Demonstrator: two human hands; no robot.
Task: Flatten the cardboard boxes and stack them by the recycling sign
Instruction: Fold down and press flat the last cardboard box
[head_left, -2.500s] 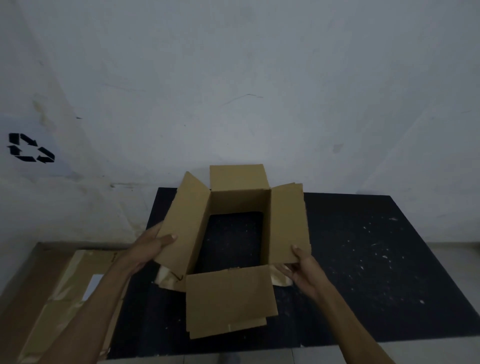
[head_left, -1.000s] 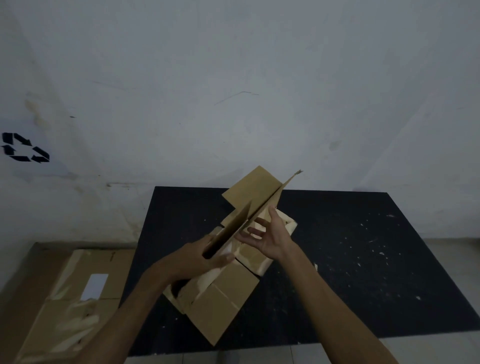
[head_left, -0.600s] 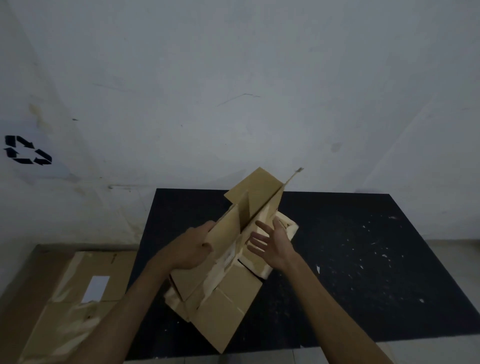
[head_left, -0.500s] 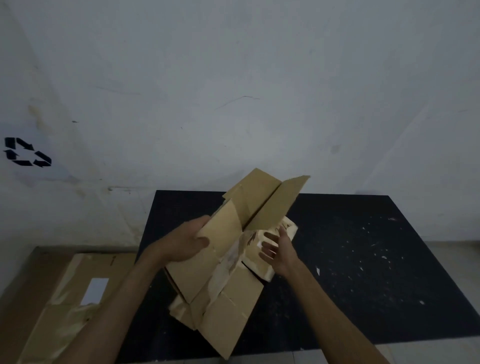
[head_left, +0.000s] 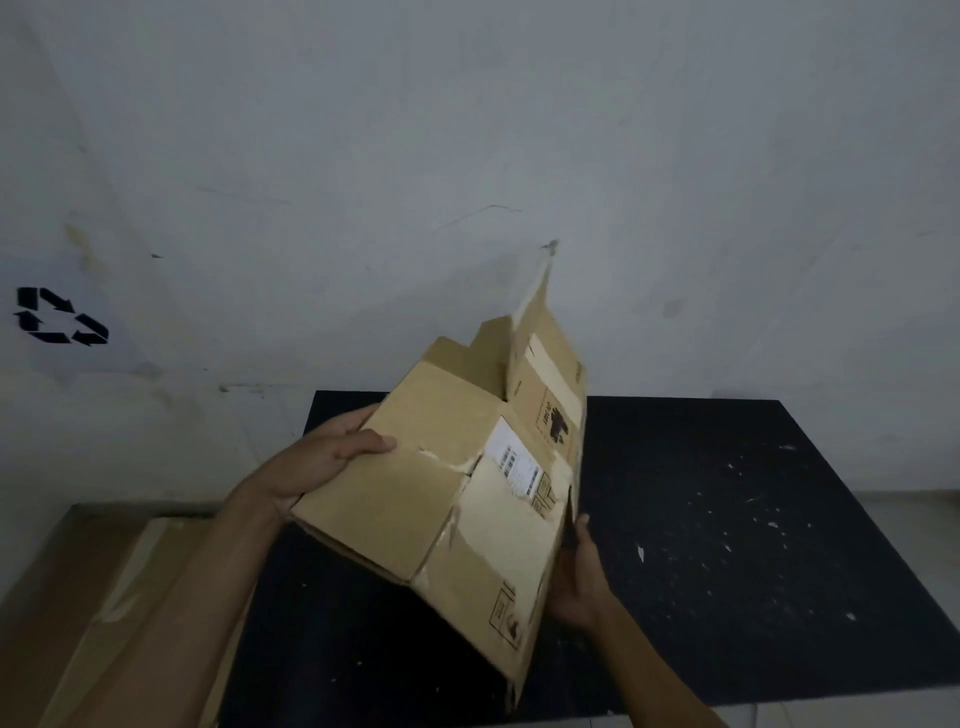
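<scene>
Both of my hands are on one cardboard box (head_left: 457, 499), which I hold up in the air over the black mat (head_left: 727, 519), tilted so that its far end points up toward the wall (head_left: 467, 130) and its near corner hangs low toward me. My left hand (head_left: 317, 462) grips the box's left edge, thumb lying across the top face and the fingers out of sight underneath. My right hand (head_left: 576, 577) is at the lower right edge, thumb up against the side of the box; the fingers go behind the cardboard, so I cannot tell how tightly they curl, but the hand holds that edge. The box is partly collapsed: its broad faces meet at a shallow fold running down the middle, and its flaps (head_left: 540, 338) stick up loose at the far end. A white shipping label (head_left: 514, 462) with barcodes sits on the upper face, pale tape strips run along the seams, and small black handling symbols are printed near the lower right corner and up by the flaps. To my left, beside the mat, flattened cardboard (head_left: 104, 623) lies on the floor against the wall, with tape streaks across it. On the wall above that cardboard, at the far left, is the black recycling sign (head_left: 60, 317), three arrows chasing each other. The mat is flecked with small white specks on its right half, and a strip of pale floor shows along its near edge.
</scene>
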